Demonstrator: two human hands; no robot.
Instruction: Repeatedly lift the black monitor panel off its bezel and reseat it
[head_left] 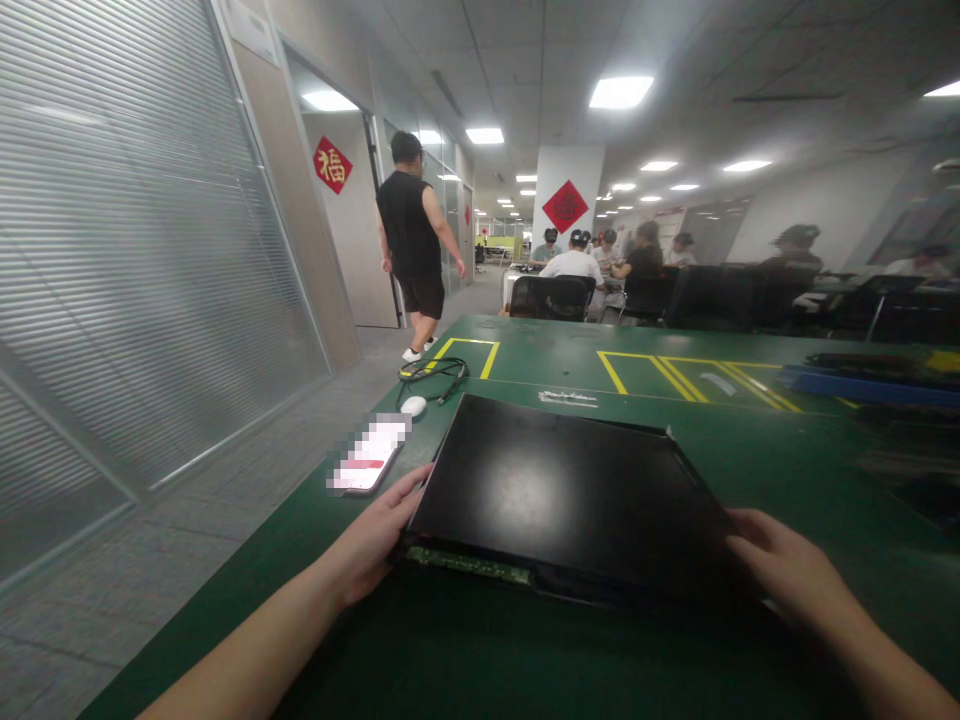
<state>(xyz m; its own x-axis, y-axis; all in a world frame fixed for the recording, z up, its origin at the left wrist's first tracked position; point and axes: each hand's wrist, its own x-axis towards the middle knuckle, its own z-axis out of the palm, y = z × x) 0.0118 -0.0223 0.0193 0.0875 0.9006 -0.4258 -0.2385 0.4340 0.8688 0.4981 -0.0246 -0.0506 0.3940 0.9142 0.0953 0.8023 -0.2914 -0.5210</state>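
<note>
Between my two hands is a black flat display panel (pixel 562 490), its dark glossy face up and reflecting a ceiling light. A strip of green circuit board (pixel 472 565) shows along its near edge. My left hand (pixel 386 530) grips the panel's left side, fingers partly hidden beneath it. At the opposite side my right hand (pixel 780 560) is closed on the right edge, its fingertips out of sight. Whether the panel touches the table or is lifted a little, I cannot tell.
On the green table (pixel 525 660), a lit phone (pixel 367 455), a white rounded item (pixel 413 406) and a coiled black cable (pixel 435 378) lie to the left. Yellow tape (pixel 637 354) marks the far side. A blue tray (pixel 862 385) stands right. A person (pixel 411 230) walks beyond; others sit behind.
</note>
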